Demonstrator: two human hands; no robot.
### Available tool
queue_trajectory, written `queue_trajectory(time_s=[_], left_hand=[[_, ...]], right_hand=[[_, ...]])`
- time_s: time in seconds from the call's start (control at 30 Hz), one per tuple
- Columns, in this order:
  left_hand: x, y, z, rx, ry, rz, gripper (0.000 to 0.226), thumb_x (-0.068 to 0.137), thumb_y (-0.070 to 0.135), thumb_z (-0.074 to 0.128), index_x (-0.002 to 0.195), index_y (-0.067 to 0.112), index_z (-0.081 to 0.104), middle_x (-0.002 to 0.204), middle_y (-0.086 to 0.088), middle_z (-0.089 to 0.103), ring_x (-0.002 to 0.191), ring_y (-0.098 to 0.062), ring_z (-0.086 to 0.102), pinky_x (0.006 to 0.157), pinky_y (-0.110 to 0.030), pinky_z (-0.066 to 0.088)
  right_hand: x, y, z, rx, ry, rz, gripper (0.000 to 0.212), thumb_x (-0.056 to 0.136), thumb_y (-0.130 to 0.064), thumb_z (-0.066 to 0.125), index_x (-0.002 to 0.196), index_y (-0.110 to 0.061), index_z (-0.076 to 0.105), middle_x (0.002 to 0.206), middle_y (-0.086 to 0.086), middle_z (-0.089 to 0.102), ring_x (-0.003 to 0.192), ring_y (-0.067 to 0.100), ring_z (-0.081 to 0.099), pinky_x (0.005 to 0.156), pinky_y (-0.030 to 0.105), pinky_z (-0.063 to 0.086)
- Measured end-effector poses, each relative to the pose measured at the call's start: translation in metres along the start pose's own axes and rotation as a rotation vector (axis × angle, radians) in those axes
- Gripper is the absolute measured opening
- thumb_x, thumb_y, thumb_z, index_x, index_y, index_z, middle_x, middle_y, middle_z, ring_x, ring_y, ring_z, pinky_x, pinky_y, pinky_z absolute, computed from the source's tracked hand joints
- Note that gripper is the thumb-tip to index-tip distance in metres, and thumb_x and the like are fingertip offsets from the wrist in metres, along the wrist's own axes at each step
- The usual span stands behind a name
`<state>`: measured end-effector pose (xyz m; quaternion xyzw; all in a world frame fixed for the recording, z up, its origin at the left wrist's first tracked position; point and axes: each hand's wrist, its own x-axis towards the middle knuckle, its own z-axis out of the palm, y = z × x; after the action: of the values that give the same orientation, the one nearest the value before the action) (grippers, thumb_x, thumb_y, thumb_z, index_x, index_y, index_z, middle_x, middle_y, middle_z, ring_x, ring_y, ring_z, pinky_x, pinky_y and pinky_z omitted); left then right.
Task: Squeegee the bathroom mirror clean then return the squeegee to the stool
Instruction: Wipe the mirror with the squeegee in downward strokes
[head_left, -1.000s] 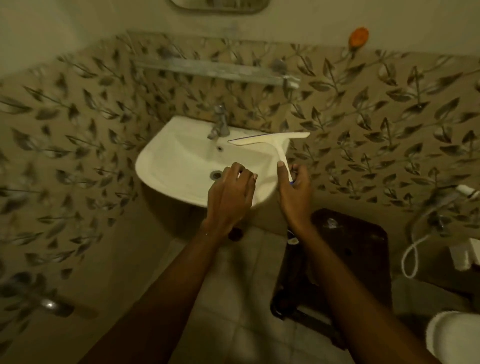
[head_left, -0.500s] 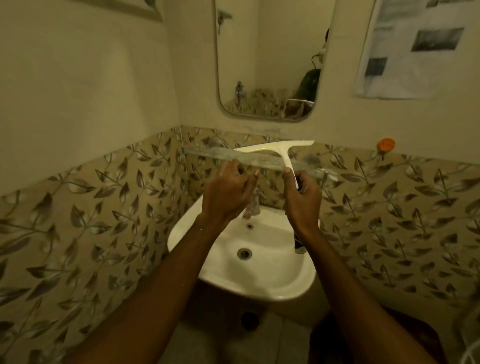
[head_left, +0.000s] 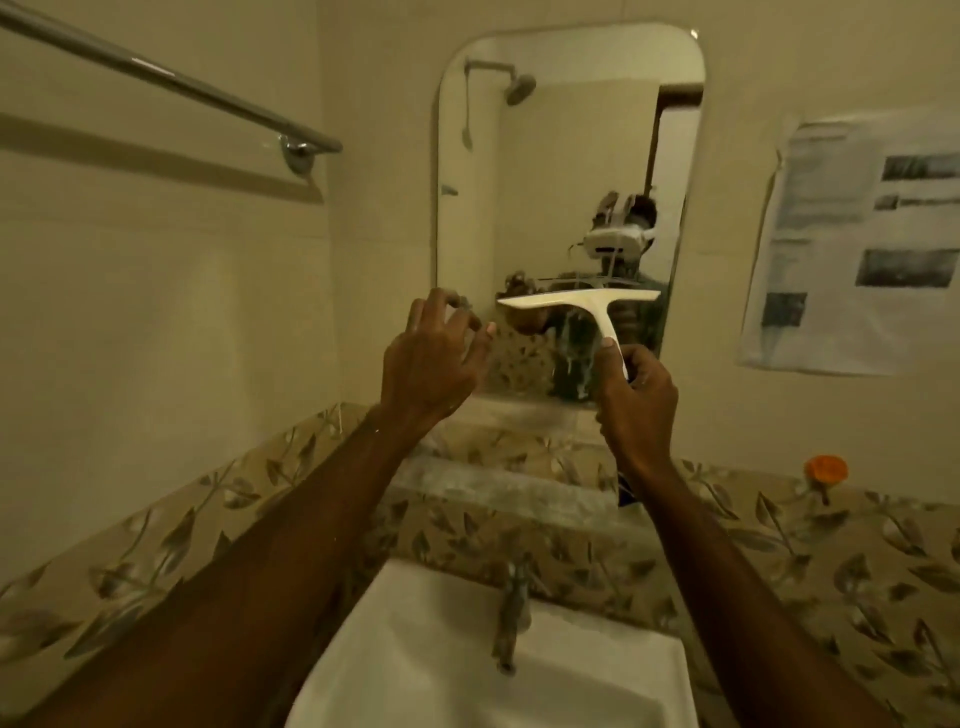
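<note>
A tall rounded mirror (head_left: 561, 171) hangs on the cream wall above the sink. My right hand (head_left: 636, 400) grips the handle of a white T-shaped squeegee (head_left: 582, 304), whose blade lies level in front of the mirror's lower part. Whether the blade touches the glass I cannot tell. My left hand (head_left: 431, 364) is raised beside the blade's left end, fingers spread and loosely bent, holding nothing. Wet streaks show on the glass under the blade. The stool is out of view.
A white sink (head_left: 441, 660) with a metal tap (head_left: 511, 618) sits below, under a narrow shelf (head_left: 498, 483). A towel rail (head_left: 171, 88) crosses the left wall. A paper sheet (head_left: 857, 244) hangs right of the mirror. An orange hook (head_left: 826, 470) sits on the leaf-patterned tiles.
My view has tilted up from the sink and stool to the mirror. Both hands rose with the squeegee from sink height to the mirror's lower part. My left hand's fingers have spread.
</note>
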<state>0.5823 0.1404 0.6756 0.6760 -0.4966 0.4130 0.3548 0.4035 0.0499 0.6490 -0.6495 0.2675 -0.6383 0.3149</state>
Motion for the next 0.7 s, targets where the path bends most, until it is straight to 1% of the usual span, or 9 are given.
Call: queue_trajectory(time_s=[0.07, 0.1, 0.2, 0.27, 0.37, 0.5, 0.57, 0.63, 0.7], left_hand=[[0.039, -0.014, 0.015, -0.019, -0.105, -0.050, 0.039, 0.095, 0.048, 0.044, 0.116, 0.020, 0.058, 0.132, -0.003, 0.046, 0.120, -0.023, 0.044, 0.082, -0.042, 0.051], [0.059, -0.022, 0.023, -0.046, -0.178, -0.106, 0.043, 0.094, 0.050, 0.044, 0.124, 0.021, 0.052, 0.138, -0.003, 0.039, 0.126, -0.024, 0.037, 0.092, -0.046, 0.046], [0.117, -0.044, 0.046, -0.179, -0.312, -0.300, 0.055, 0.092, 0.055, 0.043, 0.135, 0.022, 0.037, 0.145, -0.003, 0.025, 0.135, -0.028, 0.023, 0.105, -0.052, 0.034], [0.145, -0.057, 0.058, -0.254, -0.293, -0.353, 0.056, 0.092, 0.055, 0.043, 0.135, 0.020, 0.036, 0.146, -0.004, 0.024, 0.135, -0.029, 0.023, 0.106, -0.052, 0.033], [0.174, -0.070, 0.075, -0.422, -0.135, -0.357, 0.047, 0.094, 0.049, 0.046, 0.131, 0.021, 0.042, 0.146, -0.005, 0.029, 0.132, -0.028, 0.031, 0.103, -0.048, 0.036], [0.201, -0.080, 0.096, -0.487, -0.006, -0.364, 0.048, 0.093, 0.047, 0.048, 0.133, 0.020, 0.041, 0.145, -0.007, 0.035, 0.130, -0.028, 0.037, 0.102, -0.047, 0.037], [0.211, -0.085, 0.103, -0.487, 0.069, -0.363, 0.050, 0.093, 0.047, 0.047, 0.133, 0.018, 0.040, 0.140, -0.009, 0.040, 0.125, -0.029, 0.041, 0.098, -0.045, 0.041], [0.219, -0.089, 0.106, -0.543, 0.133, -0.388, 0.051, 0.094, 0.047, 0.045, 0.134, 0.015, 0.041, 0.135, -0.011, 0.045, 0.120, -0.029, 0.046, 0.093, -0.041, 0.044], [0.225, -0.091, 0.108, -0.588, 0.161, -0.419, 0.048, 0.097, 0.046, 0.041, 0.131, 0.012, 0.045, 0.132, -0.011, 0.049, 0.116, -0.029, 0.051, 0.088, -0.038, 0.044]], right_hand=[[0.034, -0.007, 0.011, -0.022, 0.014, -0.033, 0.026, 0.097, -0.037, 0.052, 0.082, -0.018, 0.061, 0.067, 0.001, 0.058, 0.058, 0.018, 0.055, 0.054, 0.046, 0.053], [0.050, -0.010, 0.016, -0.038, 0.014, -0.046, 0.023, 0.097, -0.037, 0.052, 0.085, -0.020, 0.062, 0.070, -0.001, 0.060, 0.062, 0.018, 0.059, 0.057, 0.045, 0.056], [0.090, -0.016, 0.029, -0.079, 0.028, -0.090, 0.021, 0.098, -0.037, 0.051, 0.093, -0.020, 0.064, 0.079, -0.001, 0.065, 0.074, 0.022, 0.065, 0.066, 0.040, 0.060], [0.108, -0.020, 0.038, -0.098, 0.062, -0.118, 0.022, 0.097, -0.037, 0.052, 0.092, -0.020, 0.063, 0.079, 0.001, 0.065, 0.074, 0.023, 0.066, 0.062, 0.036, 0.058], [0.129, -0.028, 0.053, -0.114, 0.141, -0.154, 0.014, 0.096, -0.036, 0.052, 0.092, -0.025, 0.059, 0.082, 0.000, 0.066, 0.070, 0.015, 0.064, 0.059, 0.028, 0.053], [0.162, -0.048, 0.069, -0.196, 0.229, -0.208, 0.015, 0.096, -0.033, 0.051, 0.081, -0.036, 0.052, 0.078, 0.006, 0.065, 0.065, 0.017, 0.060, 0.061, 0.036, 0.053], [0.177, -0.062, 0.071, -0.225, 0.273, -0.245, 0.013, 0.096, -0.032, 0.050, 0.085, -0.028, 0.054, 0.081, 0.013, 0.065, 0.064, 0.020, 0.058, 0.060, 0.038, 0.052], [0.194, -0.077, 0.071, -0.251, 0.313, -0.274, 0.014, 0.097, -0.031, 0.048, 0.093, -0.020, 0.055, 0.081, 0.011, 0.064, 0.065, 0.019, 0.057, 0.062, 0.040, 0.052], [0.211, -0.090, 0.072, -0.296, 0.343, -0.303, 0.017, 0.098, -0.033, 0.045, 0.095, -0.019, 0.054, 0.083, 0.008, 0.063, 0.068, 0.020, 0.058, 0.066, 0.045, 0.055]])
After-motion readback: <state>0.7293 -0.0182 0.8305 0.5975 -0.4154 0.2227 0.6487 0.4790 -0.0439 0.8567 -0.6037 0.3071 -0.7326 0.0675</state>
